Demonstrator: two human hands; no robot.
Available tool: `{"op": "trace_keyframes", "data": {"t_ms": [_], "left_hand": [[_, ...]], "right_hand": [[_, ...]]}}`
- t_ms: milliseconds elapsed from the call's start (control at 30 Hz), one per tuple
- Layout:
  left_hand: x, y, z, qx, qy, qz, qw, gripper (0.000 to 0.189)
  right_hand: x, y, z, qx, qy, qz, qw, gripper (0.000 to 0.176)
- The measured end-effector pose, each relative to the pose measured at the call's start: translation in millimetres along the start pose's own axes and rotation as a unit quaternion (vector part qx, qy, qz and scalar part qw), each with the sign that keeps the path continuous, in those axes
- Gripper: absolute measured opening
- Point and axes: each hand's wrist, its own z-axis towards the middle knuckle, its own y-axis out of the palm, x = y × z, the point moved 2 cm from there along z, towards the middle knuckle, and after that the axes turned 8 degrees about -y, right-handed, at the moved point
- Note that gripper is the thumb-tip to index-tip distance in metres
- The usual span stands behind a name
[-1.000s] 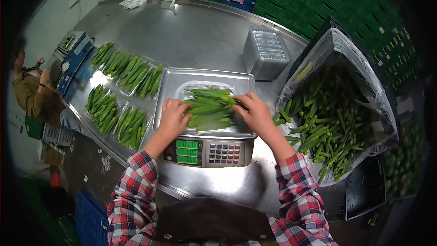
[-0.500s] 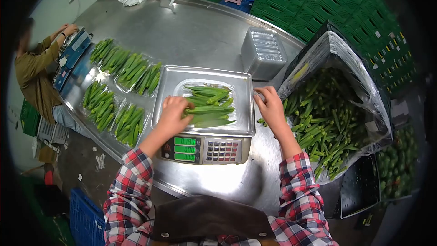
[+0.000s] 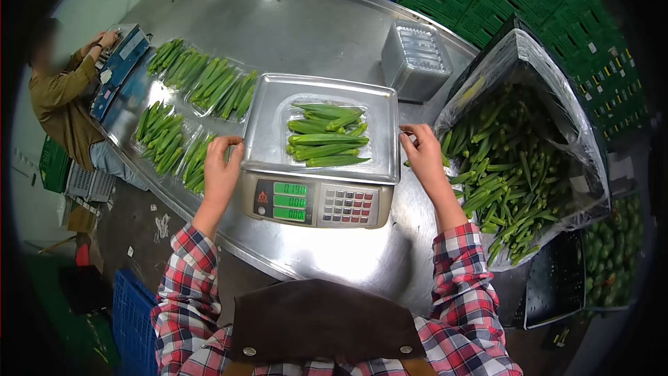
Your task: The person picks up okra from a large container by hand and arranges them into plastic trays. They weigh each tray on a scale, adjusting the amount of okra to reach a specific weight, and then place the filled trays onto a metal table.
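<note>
A digital scale (image 3: 316, 200) stands in front of me, with green lit displays and a steel weighing plate (image 3: 268, 97). On the plate lies a clear plastic tray (image 3: 287, 106) filled with green okra pods (image 3: 328, 141) set side by side. My left hand (image 3: 222, 165) is at the plate's left edge, fingers bent, thumb apart from them, holding nothing. At the right edge is my right hand (image 3: 422, 154), empty too, its thumb and forefinger apart with the tips close to the rim.
Several filled okra trays (image 3: 202, 87) sit to the left on the steel table (image 3: 313, 21). Stacked clear trays (image 3: 416, 63) stand behind right. A plastic-lined crate (image 3: 550, 69) of loose okra is at my right. A person (image 3: 66, 104) works at another scale (image 3: 122, 63).
My left hand has moved off the okra to the plate's left edge. The right hand remains by the right edge. The okra now lies in a neater row, and the view has shifted slightly.
</note>
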Motion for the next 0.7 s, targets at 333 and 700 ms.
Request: {"op": "trace_keyframes", "data": {"t_ms": [333, 700], "left_hand": [[40.1, 72.4, 16.4, -0.063, 0.192, 0.167, 0.965, 0.021], [41.2, 71.8, -4.0, -0.053, 0.231, 0.113, 0.965, 0.029]], "right_hand": [[-47.8, 54.8, 62.5, -0.156, -0.142, -0.109, 0.971, 0.024], [-71.1, 46.5, 55.5, -0.155, -0.128, 0.007, 0.98, 0.02]]}}
